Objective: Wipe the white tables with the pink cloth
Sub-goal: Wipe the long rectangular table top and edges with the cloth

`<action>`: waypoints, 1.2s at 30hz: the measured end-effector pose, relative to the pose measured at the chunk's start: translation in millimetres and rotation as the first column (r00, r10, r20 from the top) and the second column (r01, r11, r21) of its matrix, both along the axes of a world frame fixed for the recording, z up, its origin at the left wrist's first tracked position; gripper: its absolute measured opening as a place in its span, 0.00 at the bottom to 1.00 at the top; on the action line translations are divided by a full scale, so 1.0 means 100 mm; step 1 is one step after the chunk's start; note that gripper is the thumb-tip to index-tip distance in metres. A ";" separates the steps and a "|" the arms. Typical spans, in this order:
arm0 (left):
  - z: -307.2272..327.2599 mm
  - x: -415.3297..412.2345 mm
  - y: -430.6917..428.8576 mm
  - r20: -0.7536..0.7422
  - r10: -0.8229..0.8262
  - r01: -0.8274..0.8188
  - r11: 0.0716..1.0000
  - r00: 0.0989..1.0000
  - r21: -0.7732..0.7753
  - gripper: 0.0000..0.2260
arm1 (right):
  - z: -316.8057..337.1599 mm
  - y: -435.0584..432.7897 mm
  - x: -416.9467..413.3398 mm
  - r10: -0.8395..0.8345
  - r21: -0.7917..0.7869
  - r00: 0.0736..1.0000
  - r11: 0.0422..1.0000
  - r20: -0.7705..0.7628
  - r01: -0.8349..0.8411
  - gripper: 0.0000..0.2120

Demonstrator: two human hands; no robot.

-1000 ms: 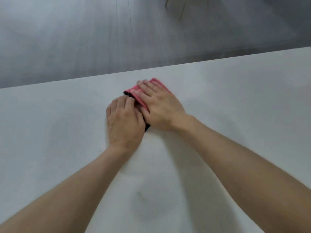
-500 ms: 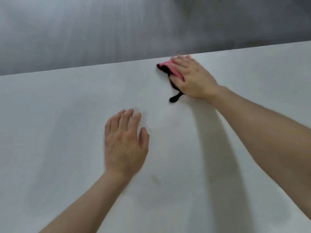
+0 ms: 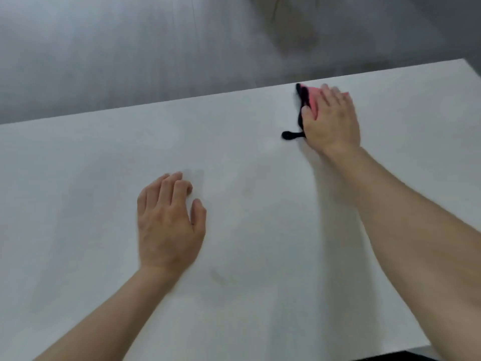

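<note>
The pink cloth (image 3: 311,99), edged in black with a black loop trailing to the left, lies near the far edge of the white table (image 3: 104,157). My right hand (image 3: 330,118) presses flat on it with fingers straight, covering most of it. My left hand (image 3: 169,222) rests palm down on the table's middle, fingers relaxed and holding nothing, well apart from the cloth.
Beyond the table's far edge is grey floor (image 3: 130,48). The table's right corner (image 3: 466,62) shows at the upper right, and its near edge meets a dark strip (image 3: 377,356) at the bottom right.
Both hands were on the cloth together. My left hand has let go and stays on the table, while my right hand has slid the cloth away and to the right along the far edge.
</note>
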State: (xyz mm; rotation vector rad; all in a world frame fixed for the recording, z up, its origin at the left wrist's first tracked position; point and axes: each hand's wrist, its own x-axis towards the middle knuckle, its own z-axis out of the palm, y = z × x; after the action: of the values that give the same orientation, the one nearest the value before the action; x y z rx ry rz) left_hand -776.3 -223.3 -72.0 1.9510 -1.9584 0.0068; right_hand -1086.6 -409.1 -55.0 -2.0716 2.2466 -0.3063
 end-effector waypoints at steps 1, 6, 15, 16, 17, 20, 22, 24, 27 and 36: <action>0.00 0.00 -0.01 0.002 0.004 -0.004 1.000 1.000 -0.001 0.13 | -0.01 0.10 0.04 -0.161 0.026 0.987 0.987 -0.007 0.161 0.36; 0.04 -0.01 0.00 0.005 0.001 -0.001 1.000 1.000 0.011 0.19 | -0.11 1.47 1.03 0.774 -0.063 0.632 0.630 -0.031 -0.774 0.32; 0.00 0.01 -0.02 0.007 0.003 -0.003 1.000 1.000 -0.002 0.19 | -0.07 1.10 0.49 0.143 -0.023 0.990 0.989 -0.003 -0.143 0.35; 0.01 0.01 -0.01 0.003 -0.002 0.002 1.000 1.000 -0.007 0.18 | -0.09 1.54 0.70 0.373 -0.054 0.928 0.927 0.010 -0.371 0.34; 0.01 0.01 -0.01 -0.001 -0.006 0.006 1.000 1.000 -0.011 0.17 | -0.09 2.00 0.79 0.626 -0.034 0.780 0.779 0.009 -0.626 0.32; 0.02 0.02 0.00 -0.018 -0.027 0.027 1.000 0.999 -0.015 0.13 | 0.06 2.40 0.24 0.856 0.088 0.515 0.516 -0.031 -0.852 0.30; 0.05 -0.05 0.03 -0.030 -0.056 0.055 0.998 0.998 -0.026 0.12 | 0.06 1.96 -0.41 0.624 0.088 0.777 0.781 -0.079 -0.618 0.30; 0.08 -0.23 0.10 -0.072 -0.088 0.086 0.995 0.993 -0.042 0.12 | 0.11 1.53 -0.80 0.197 0.090 0.977 0.978 -0.079 -0.189 0.37; 0.11 -0.61 0.31 -0.163 -0.143 0.138 0.989 0.976 -0.044 0.13 | 0.02 1.76 -0.21 0.023 0.042 0.997 0.999 -0.071 -0.020 0.40; 0.08 -1.42 0.84 -0.253 -0.257 0.257 0.966 0.933 -0.036 0.12 | 0.06 2.67 -1.25 0.150 0.114 0.985 0.984 -0.090 -0.140 0.38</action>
State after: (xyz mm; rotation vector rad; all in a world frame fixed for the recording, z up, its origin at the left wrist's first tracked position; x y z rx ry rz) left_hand -918.1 -139.8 -64.0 1.5877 -2.0176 -0.2971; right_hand -1211.8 -141.8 -49.4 -2.2232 2.0958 -0.0741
